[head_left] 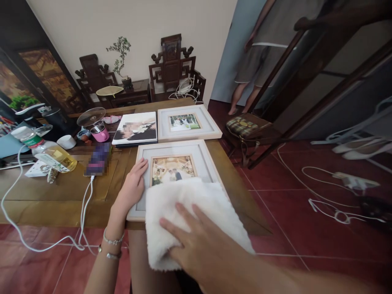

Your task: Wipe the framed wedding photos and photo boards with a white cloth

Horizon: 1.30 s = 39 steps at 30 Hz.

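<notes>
A picture frame (210, 163) with a pale wooden rim and a wedding photo inside lies face up at the table's near edge. My left hand (134, 185) grips its left side, the fingers bent over the rim. Over the lower part of the frame is a fluffy white cloth (211, 200), which hides the photo's bottom. My right hand (188, 234) presses on this cloth with fingers spread and the thumb tucked into a fold, so the cloth is held between hand and frame.
Beyond lie a second framed photo (196, 132) and a photo album (150, 130). A phone (98, 161) on a white cable, a bottle of yellow liquid (56, 155) and a pink mug (100, 134) stand left. A person (260, 61) is behind a wooden chair at right; cables cross the floor.
</notes>
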Available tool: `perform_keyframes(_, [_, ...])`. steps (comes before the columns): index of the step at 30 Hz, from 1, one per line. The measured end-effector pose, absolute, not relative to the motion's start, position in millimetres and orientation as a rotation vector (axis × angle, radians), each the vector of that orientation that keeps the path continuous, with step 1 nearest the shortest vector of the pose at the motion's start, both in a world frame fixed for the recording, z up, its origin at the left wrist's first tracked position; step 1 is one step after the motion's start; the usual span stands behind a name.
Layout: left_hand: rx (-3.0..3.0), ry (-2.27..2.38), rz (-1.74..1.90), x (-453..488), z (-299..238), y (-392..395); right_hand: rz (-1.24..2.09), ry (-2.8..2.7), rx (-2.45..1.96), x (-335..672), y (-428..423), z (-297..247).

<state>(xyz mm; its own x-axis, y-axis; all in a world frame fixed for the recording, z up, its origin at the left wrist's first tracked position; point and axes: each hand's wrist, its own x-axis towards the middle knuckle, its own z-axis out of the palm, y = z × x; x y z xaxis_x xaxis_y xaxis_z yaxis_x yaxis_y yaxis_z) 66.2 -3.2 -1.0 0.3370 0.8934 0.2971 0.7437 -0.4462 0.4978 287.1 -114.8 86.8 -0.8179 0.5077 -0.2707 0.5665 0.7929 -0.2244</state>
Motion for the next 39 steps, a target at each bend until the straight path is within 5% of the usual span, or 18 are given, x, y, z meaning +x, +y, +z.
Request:
perform_keyframes(17, [2.217,1.39,0.939,72,10,-11,0.101,2.847,1.378,259,16,57])
perform_keyframes(27, [2.15,1.416,0.944,72,12,-13,-0.103,3.006,0.924,258,-68,63])
perform_keyframes(39, [2.363,1.406,0.758,73,7,-5,-0.282,2.872,1.312,384,-61,63])
